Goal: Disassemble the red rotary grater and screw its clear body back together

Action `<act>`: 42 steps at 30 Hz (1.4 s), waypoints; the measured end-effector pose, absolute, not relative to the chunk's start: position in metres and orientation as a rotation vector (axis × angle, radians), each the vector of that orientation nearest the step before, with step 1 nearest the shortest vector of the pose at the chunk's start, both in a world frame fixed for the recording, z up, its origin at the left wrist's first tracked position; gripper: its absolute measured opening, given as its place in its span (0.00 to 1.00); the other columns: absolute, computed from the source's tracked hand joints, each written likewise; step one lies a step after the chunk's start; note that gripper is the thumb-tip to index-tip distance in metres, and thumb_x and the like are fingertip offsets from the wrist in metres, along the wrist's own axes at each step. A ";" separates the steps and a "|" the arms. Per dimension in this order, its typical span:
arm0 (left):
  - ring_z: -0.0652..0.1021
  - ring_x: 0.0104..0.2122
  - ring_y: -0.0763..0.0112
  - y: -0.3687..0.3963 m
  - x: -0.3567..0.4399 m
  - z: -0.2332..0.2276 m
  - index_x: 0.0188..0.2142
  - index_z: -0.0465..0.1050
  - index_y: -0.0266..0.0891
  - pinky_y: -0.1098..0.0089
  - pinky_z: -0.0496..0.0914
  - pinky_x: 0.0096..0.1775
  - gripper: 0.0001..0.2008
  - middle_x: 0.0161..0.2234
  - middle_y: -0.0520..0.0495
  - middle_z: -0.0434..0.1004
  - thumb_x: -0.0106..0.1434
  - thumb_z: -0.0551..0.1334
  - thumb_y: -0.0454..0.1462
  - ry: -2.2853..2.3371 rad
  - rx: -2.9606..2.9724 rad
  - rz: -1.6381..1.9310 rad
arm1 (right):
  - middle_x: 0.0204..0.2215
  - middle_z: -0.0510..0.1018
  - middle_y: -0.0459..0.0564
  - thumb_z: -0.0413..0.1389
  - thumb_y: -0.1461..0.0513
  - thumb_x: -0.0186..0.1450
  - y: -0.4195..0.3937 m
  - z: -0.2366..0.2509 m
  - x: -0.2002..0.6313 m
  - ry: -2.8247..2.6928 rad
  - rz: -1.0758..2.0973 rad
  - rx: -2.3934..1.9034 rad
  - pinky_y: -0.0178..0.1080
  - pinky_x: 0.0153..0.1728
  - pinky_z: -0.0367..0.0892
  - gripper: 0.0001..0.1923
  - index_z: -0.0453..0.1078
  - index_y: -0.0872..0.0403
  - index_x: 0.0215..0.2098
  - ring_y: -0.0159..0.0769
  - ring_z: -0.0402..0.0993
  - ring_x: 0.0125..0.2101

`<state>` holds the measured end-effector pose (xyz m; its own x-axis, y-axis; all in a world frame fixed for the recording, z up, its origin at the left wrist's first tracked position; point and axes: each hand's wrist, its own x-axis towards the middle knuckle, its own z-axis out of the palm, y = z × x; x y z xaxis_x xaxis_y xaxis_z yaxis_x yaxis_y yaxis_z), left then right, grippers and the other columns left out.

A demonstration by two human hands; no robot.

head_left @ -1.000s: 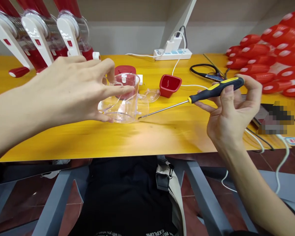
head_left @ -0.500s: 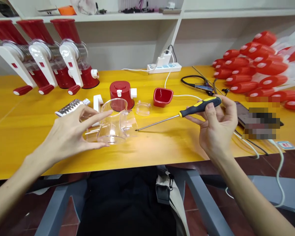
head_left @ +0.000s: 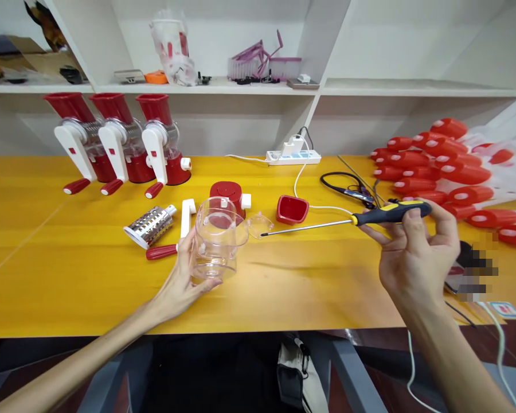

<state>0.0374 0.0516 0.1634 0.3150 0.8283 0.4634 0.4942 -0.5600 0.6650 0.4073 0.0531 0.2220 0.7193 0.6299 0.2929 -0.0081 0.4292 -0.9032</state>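
Note:
My left hand (head_left: 178, 289) is closed around a transparent plastic grater housing (head_left: 217, 261), thumb in front and fingers at its left side. In my right hand (head_left: 419, 264) is a screwdriver (head_left: 384, 214) with a black and yellow handle. Its thin shaft points left, the tip apart from the housing and near a small transparent ring (head_left: 259, 225). Behind the housing stands a red base (head_left: 227, 190) with a white side knob. A metal grating drum (head_left: 151, 227) and a white crank with a red handle (head_left: 162, 252) lie to the left. Right of the ring sits a small red cup-shaped part (head_left: 292, 210).
Several assembled red and white rotary graters (head_left: 159, 143) stand at the back left. A power strip (head_left: 294, 158) with cables lies against the shelf (head_left: 223, 89). Several red-handled pieces in plastic wrap (head_left: 451, 160) are piled at the right, near a black neckband cable (head_left: 333, 179).
My left hand has closed on the transparent housing, which now looks slightly raised. The view has tilted up, showing more shelf. My right hand still holds the screwdriver, now more level.

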 end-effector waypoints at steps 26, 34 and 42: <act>0.81 0.34 0.72 0.297 0.139 0.334 0.40 0.76 0.35 0.72 0.74 0.40 0.08 0.38 0.46 0.83 0.68 0.59 0.37 0.950 2.807 0.152 | 0.47 0.70 0.52 0.45 0.45 0.65 0.209 0.259 0.436 -0.291 0.906 -0.907 0.23 0.59 0.72 0.37 0.57 0.64 0.62 0.10 0.65 0.53; 0.80 0.34 0.70 0.393 0.229 0.242 0.39 0.77 0.33 0.70 0.72 0.39 0.06 0.37 0.44 0.83 0.66 0.63 0.35 0.772 2.895 -0.333 | 0.47 0.70 0.52 0.48 0.48 0.64 0.221 0.222 0.452 -0.198 0.912 -0.947 0.25 0.61 0.73 0.35 0.58 0.64 0.61 0.11 0.65 0.54; 0.79 0.32 0.68 0.393 0.232 0.227 0.38 0.78 0.34 0.73 0.67 0.34 0.08 0.34 0.43 0.83 0.65 0.59 0.32 0.810 2.843 -0.370 | 0.47 0.70 0.52 0.49 0.48 0.64 0.222 0.220 0.456 -0.211 0.847 -0.962 0.23 0.56 0.74 0.36 0.56 0.62 0.63 0.10 0.66 0.52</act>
